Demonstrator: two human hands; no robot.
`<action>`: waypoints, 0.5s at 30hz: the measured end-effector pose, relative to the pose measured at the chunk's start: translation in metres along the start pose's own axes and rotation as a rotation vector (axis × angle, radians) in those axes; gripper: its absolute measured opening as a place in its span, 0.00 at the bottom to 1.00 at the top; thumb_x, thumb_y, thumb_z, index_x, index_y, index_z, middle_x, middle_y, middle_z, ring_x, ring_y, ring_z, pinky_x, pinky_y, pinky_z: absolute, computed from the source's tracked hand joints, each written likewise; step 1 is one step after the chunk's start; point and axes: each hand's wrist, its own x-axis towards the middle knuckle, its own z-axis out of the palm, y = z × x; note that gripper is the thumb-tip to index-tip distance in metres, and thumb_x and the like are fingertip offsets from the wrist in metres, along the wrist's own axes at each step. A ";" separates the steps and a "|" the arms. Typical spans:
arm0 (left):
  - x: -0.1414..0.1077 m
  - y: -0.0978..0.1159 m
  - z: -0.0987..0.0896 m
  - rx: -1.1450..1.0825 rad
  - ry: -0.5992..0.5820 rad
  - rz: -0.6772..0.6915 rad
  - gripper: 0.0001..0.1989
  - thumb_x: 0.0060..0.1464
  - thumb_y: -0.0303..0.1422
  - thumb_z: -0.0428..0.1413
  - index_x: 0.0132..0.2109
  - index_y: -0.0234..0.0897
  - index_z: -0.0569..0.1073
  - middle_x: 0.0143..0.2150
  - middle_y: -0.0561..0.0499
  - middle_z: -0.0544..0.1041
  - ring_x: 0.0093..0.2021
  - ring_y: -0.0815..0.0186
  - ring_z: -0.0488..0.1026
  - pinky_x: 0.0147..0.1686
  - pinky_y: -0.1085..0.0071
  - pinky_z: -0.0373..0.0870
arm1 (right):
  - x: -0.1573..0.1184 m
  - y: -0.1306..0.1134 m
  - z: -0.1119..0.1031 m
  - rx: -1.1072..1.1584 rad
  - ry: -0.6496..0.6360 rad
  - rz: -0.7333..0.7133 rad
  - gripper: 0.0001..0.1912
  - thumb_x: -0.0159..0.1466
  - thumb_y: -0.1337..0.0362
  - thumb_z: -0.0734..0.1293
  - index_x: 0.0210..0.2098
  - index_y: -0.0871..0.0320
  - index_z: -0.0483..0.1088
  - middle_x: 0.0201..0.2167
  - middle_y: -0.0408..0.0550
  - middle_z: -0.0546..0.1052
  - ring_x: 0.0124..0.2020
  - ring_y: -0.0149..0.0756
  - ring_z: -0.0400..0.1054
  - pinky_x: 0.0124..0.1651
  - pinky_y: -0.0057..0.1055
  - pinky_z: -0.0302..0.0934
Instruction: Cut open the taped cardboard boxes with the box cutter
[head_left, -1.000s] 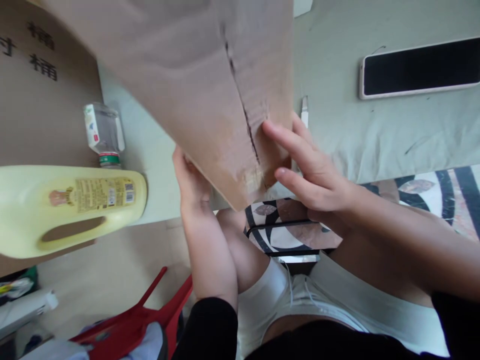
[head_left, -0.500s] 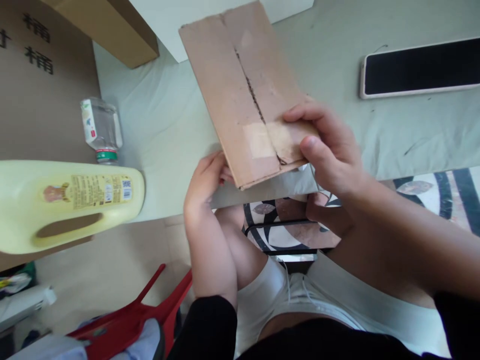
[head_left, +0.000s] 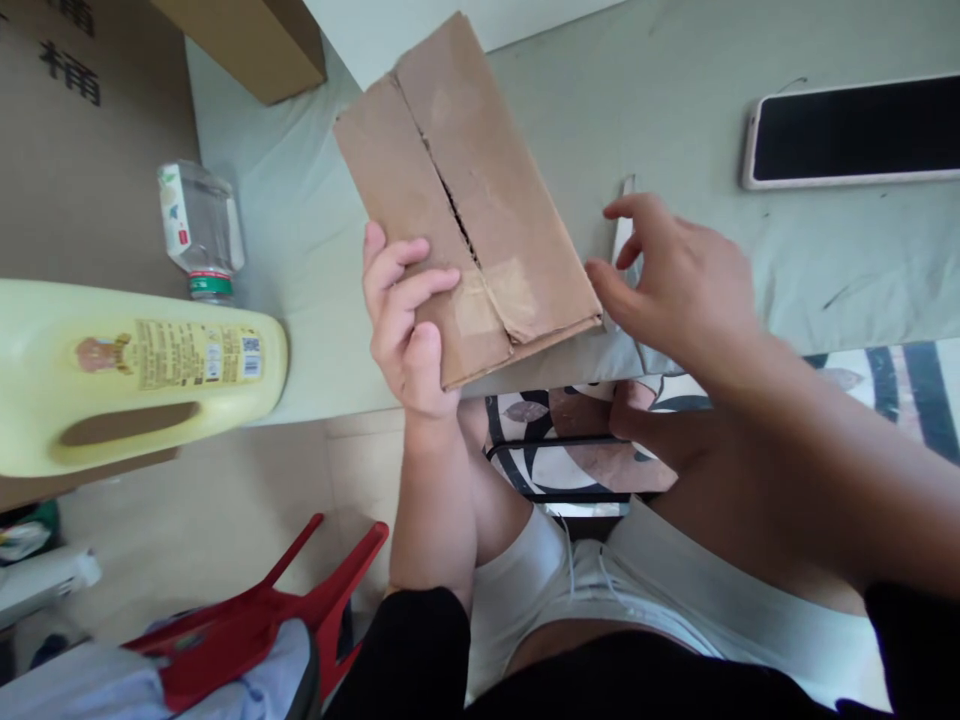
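Note:
A flat brown cardboard box point(head_left: 495, 180) is held up tilted over the cloth-covered table. A split seam runs down its face, with a patch of paler tape near the lower end. My left hand point(head_left: 409, 320) is wrapped around the box's lower left edge, fingers spread across its face. My right hand point(head_left: 682, 270) is off the box, just beyond its lower right corner, thumb and forefinger apart. Close to those fingertips is a slim whitish strip-like object point(head_left: 624, 230) on the cloth, partly hidden by the hand; I cannot tell its kind.
A phone point(head_left: 855, 130) lies at the right of the table point(head_left: 697, 80). On the left are a clear bottle point(head_left: 206, 225), a yellow handled jug point(head_left: 172, 360) and large cartons point(head_left: 112, 180). A red chair point(head_left: 300, 600) stands at lower left.
My right hand has let go of the box and moved slightly right. My left hand has come from beneath to grip its left side. The box has shifted left, and the whitish strip shows.

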 end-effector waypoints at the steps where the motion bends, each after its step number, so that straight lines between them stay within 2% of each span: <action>1: -0.001 -0.001 0.001 0.008 0.008 -0.036 0.29 0.57 0.64 0.47 0.41 0.44 0.73 0.59 0.52 0.71 0.76 0.51 0.49 0.75 0.42 0.48 | 0.003 0.002 0.000 -0.130 -0.035 0.047 0.30 0.64 0.47 0.64 0.60 0.55 0.68 0.37 0.56 0.78 0.39 0.52 0.72 0.47 0.55 0.68; 3: -0.001 -0.001 0.002 0.019 0.016 -0.074 0.28 0.59 0.62 0.45 0.42 0.44 0.72 0.60 0.52 0.71 0.76 0.52 0.50 0.75 0.41 0.49 | 0.007 0.007 0.001 -0.266 -0.110 0.069 0.32 0.61 0.49 0.66 0.62 0.55 0.68 0.40 0.59 0.78 0.39 0.54 0.72 0.43 0.55 0.67; 6: -0.002 0.000 0.002 -0.003 0.003 -0.044 0.27 0.60 0.61 0.45 0.42 0.44 0.72 0.61 0.52 0.70 0.75 0.52 0.50 0.75 0.42 0.47 | 0.010 0.011 0.003 -0.292 -0.138 0.043 0.29 0.61 0.55 0.65 0.60 0.52 0.69 0.44 0.58 0.78 0.39 0.51 0.71 0.44 0.52 0.66; 9: -0.002 -0.002 0.001 -0.036 0.014 -0.003 0.28 0.58 0.62 0.47 0.42 0.43 0.72 0.60 0.51 0.71 0.75 0.51 0.51 0.76 0.41 0.45 | 0.011 0.010 0.003 -0.264 -0.161 0.075 0.27 0.60 0.61 0.63 0.59 0.50 0.71 0.36 0.53 0.77 0.35 0.46 0.68 0.41 0.46 0.64; 12: -0.001 -0.005 0.001 -0.046 0.009 0.013 0.31 0.55 0.65 0.47 0.42 0.42 0.72 0.59 0.50 0.72 0.75 0.49 0.52 0.77 0.41 0.40 | 0.012 0.007 0.001 -0.130 -0.163 0.085 0.25 0.58 0.65 0.63 0.55 0.50 0.73 0.26 0.47 0.73 0.29 0.39 0.64 0.37 0.38 0.60; 15: 0.000 -0.005 0.002 -0.035 -0.012 0.015 0.32 0.55 0.66 0.45 0.41 0.42 0.71 0.60 0.51 0.71 0.75 0.49 0.51 0.77 0.43 0.35 | 0.010 0.003 -0.003 0.162 -0.127 0.034 0.21 0.58 0.66 0.63 0.50 0.52 0.75 0.23 0.43 0.70 0.26 0.33 0.62 0.34 0.32 0.58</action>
